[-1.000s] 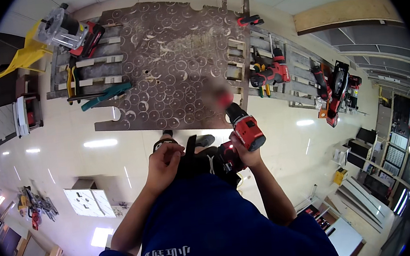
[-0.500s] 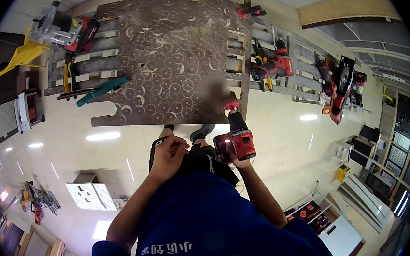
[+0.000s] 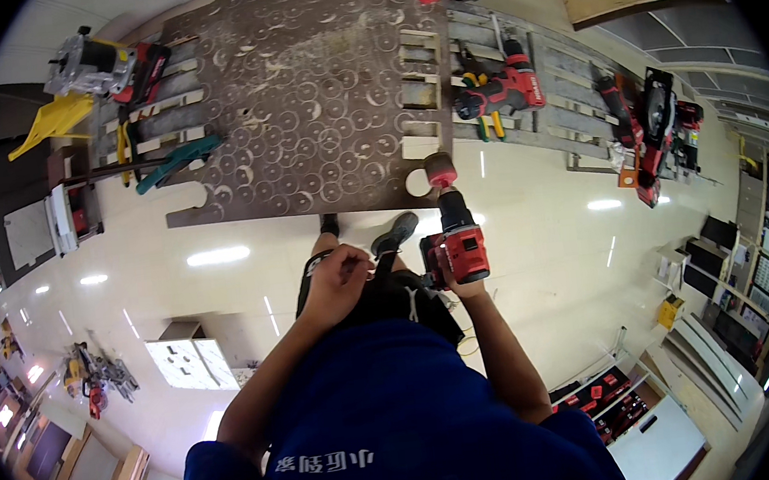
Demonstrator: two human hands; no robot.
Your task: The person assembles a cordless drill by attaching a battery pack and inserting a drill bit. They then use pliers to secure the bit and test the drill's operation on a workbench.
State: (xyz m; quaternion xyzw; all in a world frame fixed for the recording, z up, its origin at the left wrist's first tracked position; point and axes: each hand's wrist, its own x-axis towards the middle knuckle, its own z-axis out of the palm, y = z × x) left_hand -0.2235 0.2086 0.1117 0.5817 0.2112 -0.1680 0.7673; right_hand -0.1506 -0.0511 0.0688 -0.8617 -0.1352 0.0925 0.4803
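In the head view, a brown board [image 3: 324, 88] patterned with circles, scuffed pale toward its far half, laid across a grey slatted stand [image 3: 559, 80] showing beyond both side edges. At the board's near left corner, a rounded notch [image 3: 190, 196]; by the near right corner, a pale round opening [image 3: 418, 183]. Just beside that opening, a red hole saw [image 3: 440, 170] at the nose of a red-and-black drill [image 3: 457, 251], with the drill body out past the near edge. Clasped around the drill's handle, the right hand [image 3: 469, 292]. Well to the left, above the lap, the left hand [image 3: 340, 279], half curled, fingers bent toward the thumb.

Off the board's left edge, a router [image 3: 104, 68], a yellow piece [image 3: 49, 124] and a teal tool [image 3: 175, 163]. Off the right edge, a second drill [image 3: 509, 89]; farther out, a circular saw [image 3: 660, 116]. All around, pale glossy floor [image 3: 536, 179] with bright reflections; toward the lower left, a cabinet [image 3: 191, 362].

Mostly hidden behind the drill, the right hand's fingers. Impossible to tell: contents of the left palm; contact between hole saw and board. Cut off by the lower edge, a blue shirt [image 3: 392, 415]. Toward the black rim, clutter too small and bent to identify.
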